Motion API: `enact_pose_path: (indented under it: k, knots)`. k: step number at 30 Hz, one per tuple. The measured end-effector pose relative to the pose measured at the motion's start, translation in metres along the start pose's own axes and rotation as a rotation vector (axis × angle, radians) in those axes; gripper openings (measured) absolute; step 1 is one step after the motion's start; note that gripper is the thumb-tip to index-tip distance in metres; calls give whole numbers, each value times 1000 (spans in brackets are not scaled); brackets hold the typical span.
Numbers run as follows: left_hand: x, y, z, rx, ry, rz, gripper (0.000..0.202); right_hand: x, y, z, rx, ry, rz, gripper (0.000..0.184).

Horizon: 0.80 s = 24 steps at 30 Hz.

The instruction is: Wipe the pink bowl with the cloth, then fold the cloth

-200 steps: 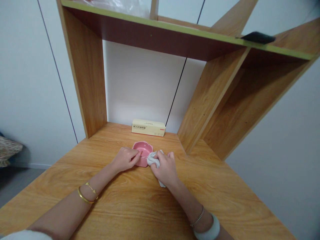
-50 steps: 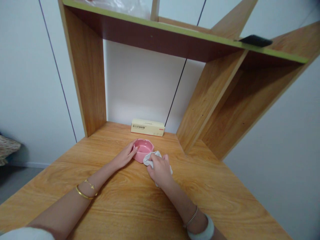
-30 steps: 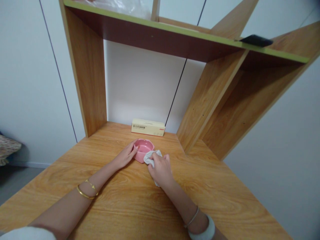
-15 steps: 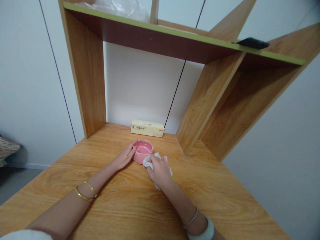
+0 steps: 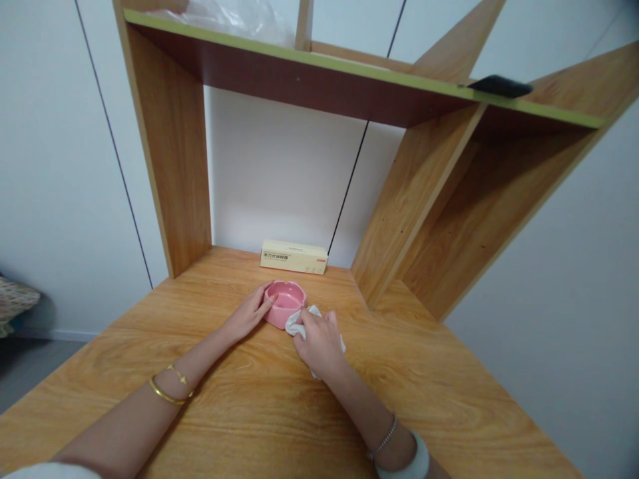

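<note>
A pink bowl (image 5: 286, 295) with a wavy, notched rim stands on the wooden desk in front of me. My left hand (image 5: 252, 310) grips its left side, with the thumb hooked over the rim and the fingers along the outer wall. Bunched in my right hand (image 5: 321, 338) is a white cloth (image 5: 295, 323), pressed against the bowl's front right wall. Part of the cloth hangs out below and to the right of that hand. The palm side of the right hand is hidden.
A cream cling film box (image 5: 293, 258) lies behind the bowl by the wall. Wooden panels (image 5: 174, 166) flank the desk (image 5: 239, 412), and a shelf (image 5: 299, 73) spans above it. Up there are a clear plastic bag (image 5: 239, 20) and a dark flat object (image 5: 500, 86).
My left thumb has shifted over the rim toward the inside of the bowl. The right hand and the cloth stay at almost the same spot on the bowl's wall.
</note>
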<state>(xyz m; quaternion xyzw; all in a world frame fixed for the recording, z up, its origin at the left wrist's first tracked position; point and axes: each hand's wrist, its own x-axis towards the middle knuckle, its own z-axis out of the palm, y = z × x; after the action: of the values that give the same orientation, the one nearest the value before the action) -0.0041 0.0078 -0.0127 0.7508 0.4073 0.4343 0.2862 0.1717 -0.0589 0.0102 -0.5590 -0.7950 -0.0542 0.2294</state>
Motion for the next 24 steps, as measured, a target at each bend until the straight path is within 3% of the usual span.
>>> enact_pose_path:
  k: [4,12,18,24]
  knots:
    - [1,-3,1,-35,4,0,52,0,-1,-1,50,109,0,10]
    - [1,-3,1,139,59,30,53,-1,-5,3,-65,-100,-124,11]
    - [0,-1,1,160,31,-85,58,-2,-5,0,28,72,-57,9]
    - [4,-13,4,-19,17,-79,61,-1,-8,0,-32,-92,-86,10]
